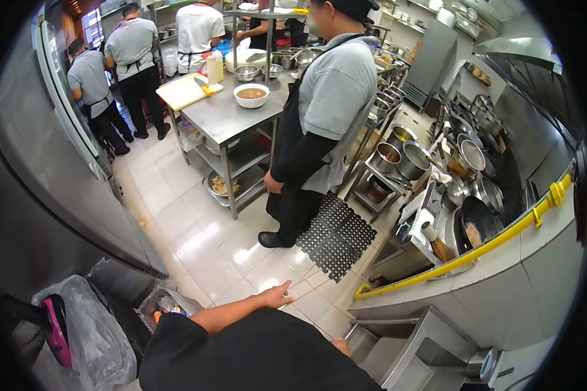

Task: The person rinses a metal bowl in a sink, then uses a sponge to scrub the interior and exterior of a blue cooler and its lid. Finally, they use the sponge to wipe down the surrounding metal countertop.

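Note:
My left hand [277, 296] is in front of my dark shirt, above the tiled floor. At least one finger is stretched out, and nothing shows in the hand. Only a small part of my right hand [339, 345] shows past the shirt, beside the metal sink [398, 358]; its fingers are hidden. Ahead, a person [339, 85] in a grey shirt and black apron stands by a steel table [231, 120]. That table carries a white bowl of brown liquid [251, 94] and a cutting board [188, 90] with a knife.
Several people work at the back left. A perforated black mat [336, 234] lies on the floor. On the right, a yellow pipe [476, 254] runs along a counter near pans and pots. A bin [166, 306] and a plastic bag [94, 339] are at the lower left.

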{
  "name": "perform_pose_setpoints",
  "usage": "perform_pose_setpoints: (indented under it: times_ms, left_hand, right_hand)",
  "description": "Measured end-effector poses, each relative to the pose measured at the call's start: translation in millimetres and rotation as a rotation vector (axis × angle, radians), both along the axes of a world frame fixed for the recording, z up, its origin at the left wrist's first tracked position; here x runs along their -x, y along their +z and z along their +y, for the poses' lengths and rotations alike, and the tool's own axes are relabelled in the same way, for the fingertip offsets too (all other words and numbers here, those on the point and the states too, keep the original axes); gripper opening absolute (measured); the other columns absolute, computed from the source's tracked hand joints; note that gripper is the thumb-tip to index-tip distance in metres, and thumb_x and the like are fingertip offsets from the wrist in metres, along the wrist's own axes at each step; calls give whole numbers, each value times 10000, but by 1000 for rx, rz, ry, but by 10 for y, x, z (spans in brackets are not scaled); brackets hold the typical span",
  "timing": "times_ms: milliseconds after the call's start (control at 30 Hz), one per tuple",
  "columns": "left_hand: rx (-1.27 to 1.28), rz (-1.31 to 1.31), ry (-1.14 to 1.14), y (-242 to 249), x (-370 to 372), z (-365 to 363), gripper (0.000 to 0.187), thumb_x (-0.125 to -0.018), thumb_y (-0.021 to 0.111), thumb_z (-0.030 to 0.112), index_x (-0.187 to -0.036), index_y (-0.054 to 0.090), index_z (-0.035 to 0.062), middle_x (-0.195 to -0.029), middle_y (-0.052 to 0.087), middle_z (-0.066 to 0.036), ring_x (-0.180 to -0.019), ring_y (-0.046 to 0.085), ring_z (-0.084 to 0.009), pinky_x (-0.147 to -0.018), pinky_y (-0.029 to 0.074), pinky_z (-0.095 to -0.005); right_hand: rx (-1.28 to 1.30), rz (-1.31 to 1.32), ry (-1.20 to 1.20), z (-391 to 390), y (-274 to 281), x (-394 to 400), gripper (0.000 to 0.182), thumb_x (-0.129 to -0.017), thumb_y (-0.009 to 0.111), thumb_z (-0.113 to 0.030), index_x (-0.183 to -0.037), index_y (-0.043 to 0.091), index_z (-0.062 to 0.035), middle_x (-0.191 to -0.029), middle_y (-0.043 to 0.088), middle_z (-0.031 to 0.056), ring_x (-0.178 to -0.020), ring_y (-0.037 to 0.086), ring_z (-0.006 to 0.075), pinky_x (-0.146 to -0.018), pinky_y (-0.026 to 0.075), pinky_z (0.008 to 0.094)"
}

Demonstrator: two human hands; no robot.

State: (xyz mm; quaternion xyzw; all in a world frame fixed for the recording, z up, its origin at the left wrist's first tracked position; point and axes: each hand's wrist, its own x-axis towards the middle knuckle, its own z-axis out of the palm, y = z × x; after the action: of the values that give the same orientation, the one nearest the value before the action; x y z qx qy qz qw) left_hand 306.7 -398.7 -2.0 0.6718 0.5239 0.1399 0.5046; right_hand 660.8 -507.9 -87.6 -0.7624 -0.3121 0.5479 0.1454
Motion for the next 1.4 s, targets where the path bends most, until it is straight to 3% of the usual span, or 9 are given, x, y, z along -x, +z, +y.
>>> perform_pose_setpoints:
  times_ms: [267,533,600,933,1000,1100,1133,1233,1400]
  left_hand:
    - [74,57,-100,10,-7,104,702,-853,580,337,-1350,273,-53,-1021,630,-252,-952,614,-383,-829,488,-406]
    - [34,128,-224,-233,-85,212,650,-876,557,335,-1350,308,-33,-1038,629,-255,-977,608,-387,-842,483,-412]
    - [35,104,-262,-242,-110,178,647,-877,555,335,-1348,314,-38,-1038,631,-253,-974,609,-385,-840,483,-413]
    - [32,110,-216,-202,-47,235,644,-861,552,311,-1350,320,-37,-948,658,-216,-907,626,-361,-800,487,-412]
    - [21,47,-144,-128,-62,268,629,-859,559,305,-1339,339,-38,-931,657,-216,-896,625,-366,-801,483,-414]
    - [24,24,-194,-59,-186,324,611,-860,592,255,-1337,345,-38,-880,654,-194,-809,644,-290,-725,501,-375]
    - [50,5,-135,18,-237,387,613,-862,604,235,-1341,338,-42,-863,651,-185,-778,645,-258,-689,507,-357]
    - [11,-28,-387,-340,-490,551,588,-882,593,179,-1355,325,-44,-867,648,-151,-742,631,-182,-599,504,-295]
    - [226,55,-550,-281,-937,761,599,-890,589,177,-1356,311,-76,-951,642,-163,-778,629,-184,-635,511,-273]
  right_hand:
    - [55,49,-156,-188,-315,-92,172,-659,597,51,-708,465,-46,-558,425,58,-386,400,185,-346,303,351]
    - [26,6,76,-283,-106,89,148,-884,520,-134,-896,488,10,-602,545,108,-423,543,208,-385,453,310]
    - [-68,219,-331,-377,-499,62,120,-874,527,-119,-897,486,-9,-589,526,95,-472,567,202,-404,473,303]
    - [-304,-742,119,-326,-1012,-256,252,-892,427,-264,-776,549,-76,-721,565,89,-681,583,216,-629,484,371]
    - [-286,-495,-142,-123,-1286,-320,245,-917,386,-234,-873,546,-54,-787,594,145,-676,602,271,-543,477,443]
    - [-762,-515,-116,151,-854,-239,72,-834,460,-77,-787,460,-23,-704,485,104,-627,470,229,-553,410,388]
    - [-416,-438,-237,337,-518,-194,31,-802,455,-18,-774,466,-26,-676,452,88,-618,420,202,-532,378,384]
    - [-885,-371,-552,368,504,-143,104,-739,511,3,-673,440,-37,-579,395,45,-551,370,148,-484,337,333]
    - [-864,-545,-873,-155,1580,20,210,-669,587,-24,-644,382,-63,-572,362,10,-552,336,106,-477,314,314]
